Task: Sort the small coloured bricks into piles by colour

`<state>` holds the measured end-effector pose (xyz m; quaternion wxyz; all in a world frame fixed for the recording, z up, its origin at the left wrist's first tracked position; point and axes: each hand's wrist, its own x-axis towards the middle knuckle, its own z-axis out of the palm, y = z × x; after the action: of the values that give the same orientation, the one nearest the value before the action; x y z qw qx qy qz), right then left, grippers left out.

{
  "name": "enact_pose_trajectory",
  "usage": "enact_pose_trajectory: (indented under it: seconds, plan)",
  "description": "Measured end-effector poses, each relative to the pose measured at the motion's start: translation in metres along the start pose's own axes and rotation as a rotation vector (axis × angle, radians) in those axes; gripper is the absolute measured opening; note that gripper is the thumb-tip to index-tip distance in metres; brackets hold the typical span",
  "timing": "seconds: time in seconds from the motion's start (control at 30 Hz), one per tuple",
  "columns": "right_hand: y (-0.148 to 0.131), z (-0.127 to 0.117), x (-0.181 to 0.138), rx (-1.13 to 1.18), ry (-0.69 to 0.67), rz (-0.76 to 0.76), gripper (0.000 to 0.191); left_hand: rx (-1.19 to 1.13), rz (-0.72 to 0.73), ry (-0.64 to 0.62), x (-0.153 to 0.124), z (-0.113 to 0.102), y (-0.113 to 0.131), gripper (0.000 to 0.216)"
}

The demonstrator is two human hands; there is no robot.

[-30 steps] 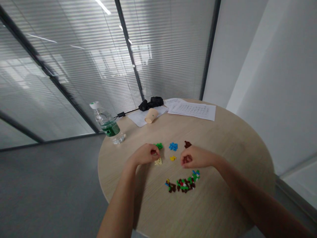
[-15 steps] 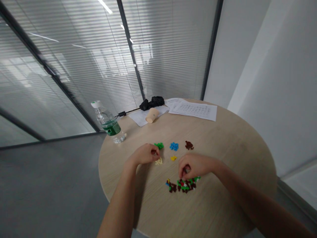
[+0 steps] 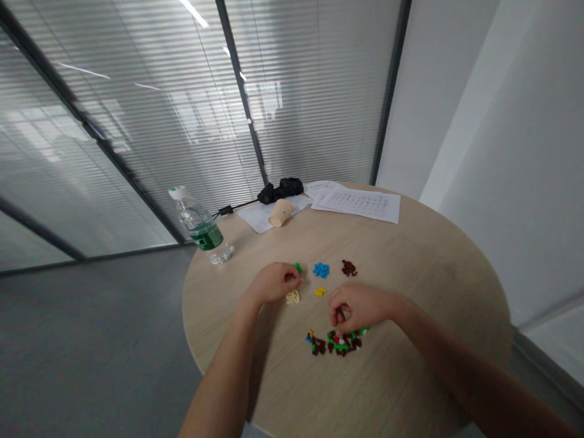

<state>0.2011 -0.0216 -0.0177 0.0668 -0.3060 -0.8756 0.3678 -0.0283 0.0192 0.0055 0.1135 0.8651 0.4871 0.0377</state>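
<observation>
My left hand hovers between two small heaps, its thumb and fingertips pinched together. Behind it, partly covered, lie small green pieces; just below its fingertips are cream pieces. Whatever sits in that pinch is too small to make out. My right hand is curled, thumb against fingers, at the top edge of a mixed cluster of brown, green, red and white pieces. Its fingertips hide anything they hold. Left of the cluster is a smaller brown group with yellow and blue bits.
Blue pieces, dark brown pieces and yellow pieces lie in heaps on the round wooden table. Farther back are a water bottle, a tipped paper cup, a black bundle and printed sheets.
My left hand has shifted slightly right, from beside the green pieces to in front of them, covering more of that heap. My right hand has stayed almost still at the cluster.
</observation>
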Motion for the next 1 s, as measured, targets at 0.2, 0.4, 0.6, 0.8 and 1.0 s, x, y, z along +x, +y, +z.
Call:
enact_pose_trajectory:
  seconds: [0.2, 0.4, 0.6, 0.8, 1.0]
  plan:
    - [-0.001, 0.001, 0.002, -0.059, 0.013, -0.033, 0.006, -0.025, 0.000, 0.117, 0.002, 0.003, 0.001, 0.022]
    - [0.000, -0.009, 0.001, -0.138, 0.273, -0.017, 0.006, -0.333, 0.035, 0.217, 0.005, 0.006, 0.004, 0.028]
    - [0.000, -0.017, -0.002, -0.230, 0.581, -0.075, 0.011, -0.631, 0.159, 0.054, 0.009, 0.014, 0.024, 0.031]
    - [0.001, -0.012, 0.001, -0.233, 0.630, -0.117, 0.017, -0.763, 0.178, 0.013, 0.010, 0.018, 0.029, 0.030]
    - [0.000, -0.009, 0.003, -0.262, 0.678, -0.099, 0.016, -0.800, 0.157, 0.035, 0.012, 0.021, 0.031, 0.028]
